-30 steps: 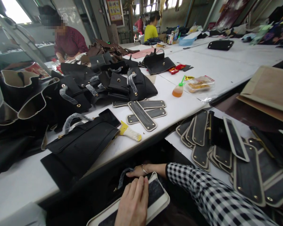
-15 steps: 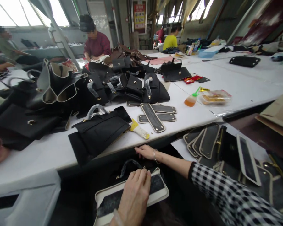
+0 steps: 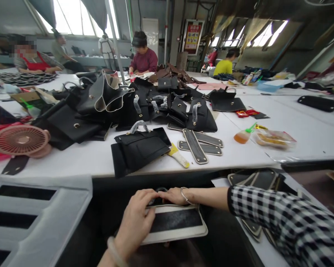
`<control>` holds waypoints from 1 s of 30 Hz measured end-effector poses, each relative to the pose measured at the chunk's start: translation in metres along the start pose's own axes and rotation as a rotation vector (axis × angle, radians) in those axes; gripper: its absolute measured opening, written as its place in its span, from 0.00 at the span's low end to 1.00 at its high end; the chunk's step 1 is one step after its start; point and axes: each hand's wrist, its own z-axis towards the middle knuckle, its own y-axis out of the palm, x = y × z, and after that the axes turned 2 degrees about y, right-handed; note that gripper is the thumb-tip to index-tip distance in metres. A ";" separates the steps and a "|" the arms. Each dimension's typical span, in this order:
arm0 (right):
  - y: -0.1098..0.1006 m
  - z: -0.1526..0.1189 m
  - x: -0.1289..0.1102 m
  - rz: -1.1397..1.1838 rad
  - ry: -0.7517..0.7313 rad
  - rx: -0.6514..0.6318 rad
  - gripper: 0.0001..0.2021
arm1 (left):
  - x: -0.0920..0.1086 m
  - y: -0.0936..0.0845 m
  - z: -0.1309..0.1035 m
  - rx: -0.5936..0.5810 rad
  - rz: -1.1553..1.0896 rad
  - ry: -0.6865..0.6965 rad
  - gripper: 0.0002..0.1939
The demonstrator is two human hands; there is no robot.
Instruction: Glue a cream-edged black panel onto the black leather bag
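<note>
Below the table's front edge lies a black handbag (image 3: 175,219), with a cream-edged dark base facing up. My left hand (image 3: 137,213) grips its left end, thumb over the near face and fingers over the far edge. At the far edge my right hand (image 3: 174,195) is curled on the bag, its fingertips partly hidden near my left fingers. A bit of the bag's wrapped handle (image 3: 160,190) shows behind the hands. On the table just beyond lies another black handbag (image 3: 141,150), next to a brush (image 3: 179,155) with yellow ends.
Cream-edged strips (image 3: 196,146) lie on the white table (image 3: 239,157) beside a glue bottle (image 3: 242,136). Black bags (image 3: 69,124) are heaped behind. A pink fan (image 3: 22,140) stands left, and more trimmed pieces (image 3: 253,180) lie right. Several people sit or stand farther back.
My view has turned left. My right hand has come from the table edge to the bag's far edge. My left hand has shifted from the base's middle to its left end.
</note>
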 end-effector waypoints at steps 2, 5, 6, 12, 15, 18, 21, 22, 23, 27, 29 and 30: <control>0.000 -0.003 -0.005 -0.048 -0.006 -0.056 0.29 | -0.026 -0.021 -0.008 0.034 -0.134 -0.174 0.12; -0.002 -0.007 -0.012 -0.106 -0.058 -0.100 0.28 | -0.072 -0.032 -0.017 0.056 -0.420 -0.466 0.19; -0.002 -0.008 -0.015 -0.118 -0.072 -0.108 0.28 | -0.087 -0.029 -0.019 0.049 -0.517 -0.552 0.23; -0.003 -0.012 -0.023 -0.151 -0.093 -0.108 0.34 | -0.153 0.036 -0.010 -0.165 -0.704 -0.805 0.39; -0.003 -0.013 -0.024 -0.188 -0.117 -0.116 0.32 | -0.166 0.061 0.006 -0.280 -0.723 -0.806 0.29; -0.004 -0.013 -0.025 -0.209 -0.150 -0.129 0.31 | -0.169 0.069 0.021 -0.315 -0.753 -0.757 0.17; -0.006 -0.015 -0.028 -0.229 -0.211 -0.161 0.28 | -0.168 0.070 0.031 -0.293 -0.739 -0.728 0.16; -0.007 -0.015 -0.029 -0.239 -0.231 -0.176 0.27 | -0.167 0.069 0.033 -0.283 -0.724 -0.721 0.17; -0.007 -0.015 -0.030 -0.249 -0.249 -0.190 0.27 | -0.166 0.069 0.034 -0.271 -0.706 -0.712 0.17; -0.008 -0.015 -0.032 -0.261 -0.277 -0.199 0.28 | -0.160 0.066 0.043 -0.225 -0.621 -0.649 0.17; -0.007 -0.013 -0.031 -0.246 -0.280 -0.189 0.29 | -0.156 0.058 0.046 -0.251 -0.580 -0.611 0.19; -0.007 -0.013 -0.030 -0.234 -0.283 -0.186 0.29 | -0.154 0.051 0.047 -0.278 -0.557 -0.589 0.18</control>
